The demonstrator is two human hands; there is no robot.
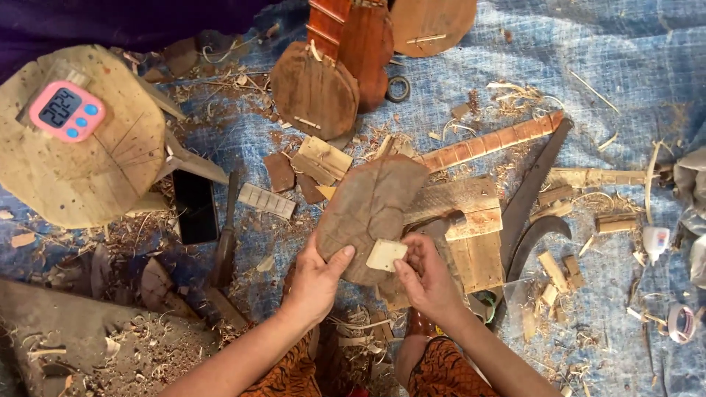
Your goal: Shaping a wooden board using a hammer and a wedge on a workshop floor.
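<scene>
While both hands work low in the middle of the scene, the lines below go outward from what they hold.

Small piece: a pale square wooden chip [385,254] rests against the near end of the board, between the two hands.
Board: a brown leaf-shaped wooden board [368,209] lies tilted, its far end reaching toward the fretted neck.
Left hand: the left hand [316,279] grips the board's near left edge, thumb pressed on top, other fingers hidden beneath.
Right hand: the right hand [425,273] pinches the pale chip between thumb and curled fingertips.
Just right: pale wooden planks [474,235] lie touching the board's right side.
Far right: a fretted neck [493,143] slants away; a curved dark blade [531,191] lies beside the planks.
Left: a black phone [195,206] and a chisel [225,235] lie on the blue tarp [632,66].
Far left: a pink timer [67,110] sits on a round wooden stump [81,176].
Far middle: a rounded brown instrument body [315,92].
</scene>
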